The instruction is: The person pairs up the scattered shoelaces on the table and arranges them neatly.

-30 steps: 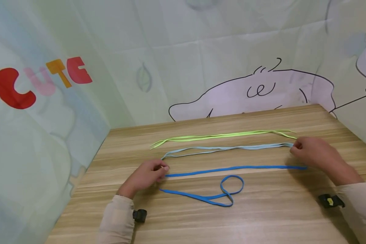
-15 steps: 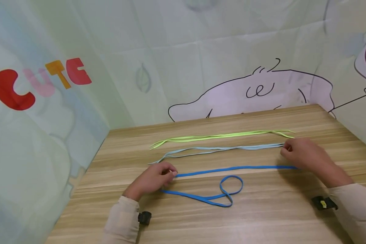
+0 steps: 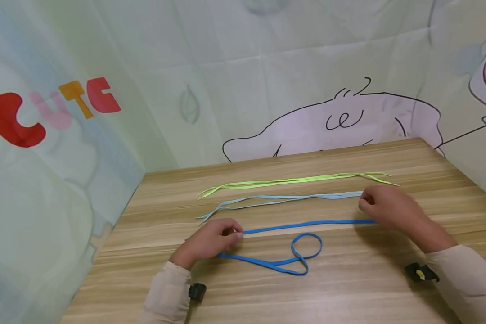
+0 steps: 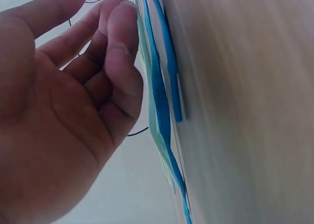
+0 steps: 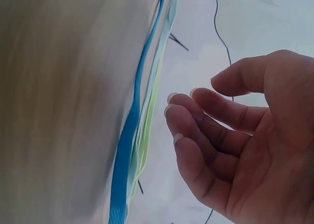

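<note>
Across a wooden table (image 3: pixel 348 288) lie several flat shoelaces. The straight blue shoelace (image 3: pixel 308 223) stretches between my hands. My left hand (image 3: pixel 216 237) hovers over its left part, and my right hand (image 3: pixel 394 209) over its right part, hiding that end. In the left wrist view, the left hand's fingers (image 4: pixel 122 62) curl loosely beside the blue shoelace (image 4: pixel 158 82), with thumb and fingertips apart. The right wrist view has the right hand's relaxed fingers (image 5: pixel 196 150) away from the laces. Neither hand holds anything. Light blue shoelaces (image 3: pixel 287 198) lie just behind.
Yellow-green shoelaces (image 3: pixel 295 181) lie farthest back. Nearer the front, another blue shoelace (image 3: pixel 283 262) is looped, its left end behind my left hand. A printed cloth backdrop (image 3: pixel 235 81) rises behind the table and on its left side. Black wrist cameras (image 3: pixel 197 292) hang under both sleeves.
My left hand has shifted right along the straight blue shoelace, while my right hand has moved left. The gap between them has narrowed. The shoelaces stay where they were.
</note>
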Demonstrator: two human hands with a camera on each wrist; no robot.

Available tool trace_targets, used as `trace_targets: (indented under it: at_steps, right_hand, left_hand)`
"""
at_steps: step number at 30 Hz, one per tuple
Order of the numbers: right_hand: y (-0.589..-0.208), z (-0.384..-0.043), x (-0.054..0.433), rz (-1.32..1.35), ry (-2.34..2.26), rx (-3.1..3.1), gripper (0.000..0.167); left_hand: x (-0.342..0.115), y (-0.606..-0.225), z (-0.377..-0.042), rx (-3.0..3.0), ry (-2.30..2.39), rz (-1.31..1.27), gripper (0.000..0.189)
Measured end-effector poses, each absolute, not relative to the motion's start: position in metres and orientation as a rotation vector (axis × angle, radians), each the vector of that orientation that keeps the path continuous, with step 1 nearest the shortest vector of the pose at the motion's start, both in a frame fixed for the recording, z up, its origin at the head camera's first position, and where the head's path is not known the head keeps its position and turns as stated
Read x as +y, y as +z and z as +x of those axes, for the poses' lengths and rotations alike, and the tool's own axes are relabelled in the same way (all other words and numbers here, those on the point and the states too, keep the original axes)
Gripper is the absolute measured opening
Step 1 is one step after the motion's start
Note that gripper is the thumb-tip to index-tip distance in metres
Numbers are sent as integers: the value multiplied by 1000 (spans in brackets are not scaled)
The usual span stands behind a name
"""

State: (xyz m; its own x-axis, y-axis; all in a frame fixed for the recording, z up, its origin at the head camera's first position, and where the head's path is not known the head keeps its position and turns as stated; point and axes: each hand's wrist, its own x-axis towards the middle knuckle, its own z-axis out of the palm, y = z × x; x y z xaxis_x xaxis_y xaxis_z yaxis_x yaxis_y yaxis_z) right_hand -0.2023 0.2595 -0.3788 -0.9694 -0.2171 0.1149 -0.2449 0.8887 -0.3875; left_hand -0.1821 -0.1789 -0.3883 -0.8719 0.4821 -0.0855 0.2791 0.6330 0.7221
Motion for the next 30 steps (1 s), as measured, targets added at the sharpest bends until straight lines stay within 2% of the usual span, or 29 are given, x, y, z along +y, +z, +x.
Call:
trace_targets:
  at_steps: [20, 30]
  right_hand:
    - [-382, -198, 212, 561, 743, -3014, 11]
    - [-372, -201, 181, 755, 1117, -3038, 14]
  left_hand:
    - [-155, -384, -183, 2523, 951, 727, 5]
    - [-140, -377, -188, 2501, 750, 784, 4]
